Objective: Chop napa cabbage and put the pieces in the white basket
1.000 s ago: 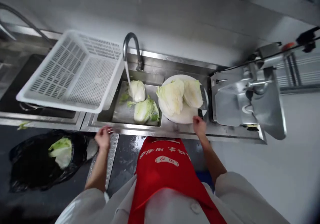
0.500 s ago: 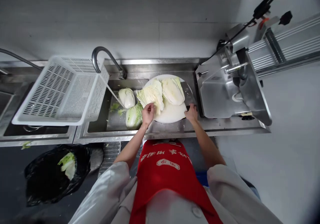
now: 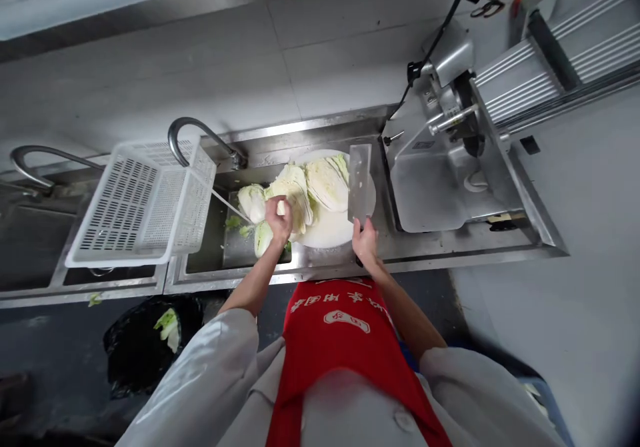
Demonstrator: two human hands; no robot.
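My right hand (image 3: 365, 242) is closed around the handle of a cleaver (image 3: 359, 180), its broad blade standing over the right side of the round white cutting board (image 3: 330, 232). My left hand (image 3: 279, 220) has its fingers curled at the left end of a cut napa cabbage half (image 3: 295, 190). Beside that half lies another napa cabbage half (image 3: 327, 184), cut face up on the board. In the sink, left of the board, sit a whole napa cabbage (image 3: 251, 203) and a second cabbage (image 3: 263, 239), partly hidden by my left hand.
A white perforated basket (image 3: 145, 200) rests over the sinks at left, beside the curved faucet (image 3: 200, 126) with water running. A metal slicing machine (image 3: 435, 187) stands at right. On the floor, a black bag (image 3: 130, 354) holds cabbage leaves.
My right hand has lifted the cleaver from the board's right edge and brought it upright over the board. My left hand has closed on the cabbage half. The view has turned slightly.
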